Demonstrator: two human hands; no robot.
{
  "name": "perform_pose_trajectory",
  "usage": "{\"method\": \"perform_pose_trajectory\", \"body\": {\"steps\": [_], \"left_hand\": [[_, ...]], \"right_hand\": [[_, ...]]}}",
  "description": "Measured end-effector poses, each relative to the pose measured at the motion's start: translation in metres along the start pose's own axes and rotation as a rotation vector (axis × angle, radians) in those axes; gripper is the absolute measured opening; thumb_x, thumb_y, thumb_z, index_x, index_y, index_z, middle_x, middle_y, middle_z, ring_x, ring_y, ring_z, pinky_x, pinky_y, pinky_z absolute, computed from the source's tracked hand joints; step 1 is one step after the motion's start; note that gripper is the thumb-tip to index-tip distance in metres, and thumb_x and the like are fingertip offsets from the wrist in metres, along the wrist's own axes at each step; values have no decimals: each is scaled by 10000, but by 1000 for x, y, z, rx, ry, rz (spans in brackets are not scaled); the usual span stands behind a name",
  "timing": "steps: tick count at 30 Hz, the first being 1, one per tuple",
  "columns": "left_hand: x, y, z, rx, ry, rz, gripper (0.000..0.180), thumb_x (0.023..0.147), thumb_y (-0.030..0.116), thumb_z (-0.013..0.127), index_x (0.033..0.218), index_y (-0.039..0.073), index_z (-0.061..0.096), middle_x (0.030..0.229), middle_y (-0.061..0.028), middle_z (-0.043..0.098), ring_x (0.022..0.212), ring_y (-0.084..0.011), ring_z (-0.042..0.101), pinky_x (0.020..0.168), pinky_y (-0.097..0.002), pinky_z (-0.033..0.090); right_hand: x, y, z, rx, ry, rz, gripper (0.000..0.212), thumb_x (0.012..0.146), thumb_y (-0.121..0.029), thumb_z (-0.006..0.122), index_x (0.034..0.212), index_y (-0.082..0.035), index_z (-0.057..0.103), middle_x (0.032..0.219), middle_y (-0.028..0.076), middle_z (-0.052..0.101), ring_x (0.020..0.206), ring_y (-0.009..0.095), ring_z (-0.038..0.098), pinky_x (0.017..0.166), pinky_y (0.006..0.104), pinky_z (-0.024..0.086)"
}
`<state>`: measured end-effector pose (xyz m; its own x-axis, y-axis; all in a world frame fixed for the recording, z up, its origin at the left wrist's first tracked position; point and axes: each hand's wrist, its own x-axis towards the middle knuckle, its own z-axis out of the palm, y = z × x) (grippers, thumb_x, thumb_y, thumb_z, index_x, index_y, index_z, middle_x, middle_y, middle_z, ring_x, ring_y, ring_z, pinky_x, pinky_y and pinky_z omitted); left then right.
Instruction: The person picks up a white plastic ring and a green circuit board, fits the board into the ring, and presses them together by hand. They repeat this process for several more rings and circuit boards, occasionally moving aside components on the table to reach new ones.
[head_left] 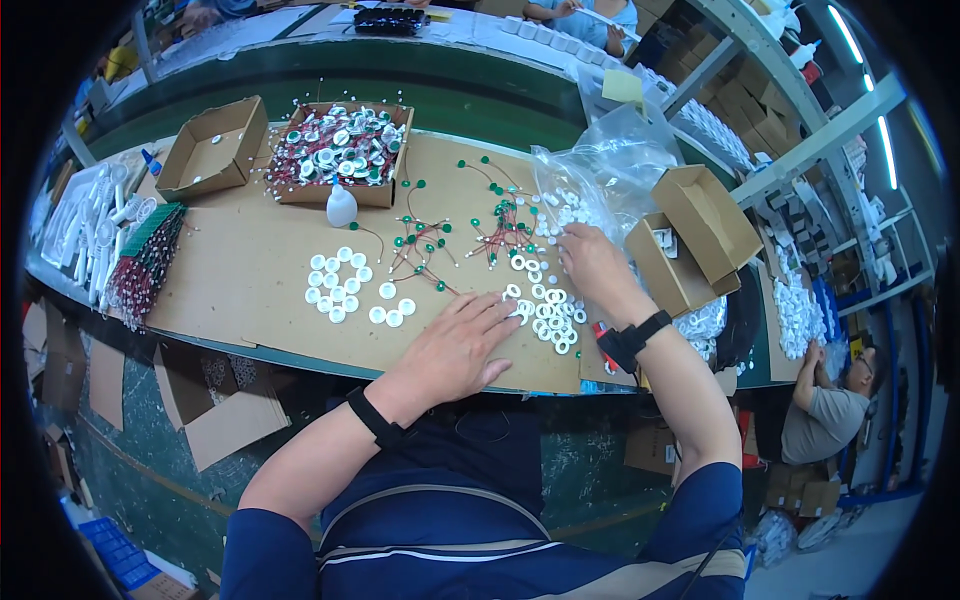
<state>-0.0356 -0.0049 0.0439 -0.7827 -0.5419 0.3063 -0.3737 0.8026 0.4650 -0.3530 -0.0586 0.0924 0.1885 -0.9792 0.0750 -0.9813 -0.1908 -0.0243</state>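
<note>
My left hand (462, 338) lies flat on the brown work surface, fingers stretched out. Its fingertips touch the edge of a loose pile of white rings (553, 322). Over to the right, my right hand (597, 266) has its fingers bent together beside small white pieces (570, 208); whatever is between the fingertips is hidden. Green discs with red wires (505, 228) lie just left of that hand, and a second bunch of wired green discs (422, 242) is farther left. Several round white caps (337, 285) sit in a group left of my left hand.
A cardboard box heaped with wired white caps (340, 150) stands at the back, a white squeeze bottle (342, 207) before it. An open box (213, 148) is left of it. Clear plastic bags (610, 150) and cardboard boxes (690, 240) are at right. Other people work beyond.
</note>
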Motion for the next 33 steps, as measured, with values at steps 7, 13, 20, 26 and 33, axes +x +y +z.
{"method": "perform_pose_trajectory", "body": {"steps": [7,13,20,26,33], "left_hand": [[-1,1,0,-2,17,-6,645,1018,322,846,1591,71,691,1712,-128,623,1663,-317,500,1408,-529,356],[0,3,0,-8,15,1,645,1016,323,848,1589,72,693,1710,-126,627,1659,-316,505,1412,-528,352],[-2,0,1,-16,14,-13,643,1017,325,848,1589,76,694,1710,-118,628,1657,-312,508,1415,-526,350],[0,1,-1,-11,14,-11,632,1017,319,849,1580,76,698,1707,-118,629,1656,-312,509,1415,-529,351],[-1,1,-1,-11,15,-10,628,1014,317,850,1572,69,703,1710,-123,626,1655,-315,510,1415,-532,351]], "right_hand": [[13,-15,-8,137,20,31,278,1082,-103,696,1321,-41,824,1466,199,764,1377,419,715,1138,519,615],[56,15,34,78,300,-165,341,1092,-81,678,1414,-28,776,1411,214,773,1365,441,702,1157,535,587],[53,16,18,81,150,-53,349,1091,-44,618,1404,-43,773,1357,205,793,1330,427,721,1141,522,592],[25,12,3,107,40,-3,260,1082,-88,663,1288,-61,820,1248,198,811,1255,421,741,1070,533,618],[10,-8,-7,101,-46,-34,248,1081,-85,671,1277,-61,821,1250,180,798,1239,413,743,1044,523,623]]}}
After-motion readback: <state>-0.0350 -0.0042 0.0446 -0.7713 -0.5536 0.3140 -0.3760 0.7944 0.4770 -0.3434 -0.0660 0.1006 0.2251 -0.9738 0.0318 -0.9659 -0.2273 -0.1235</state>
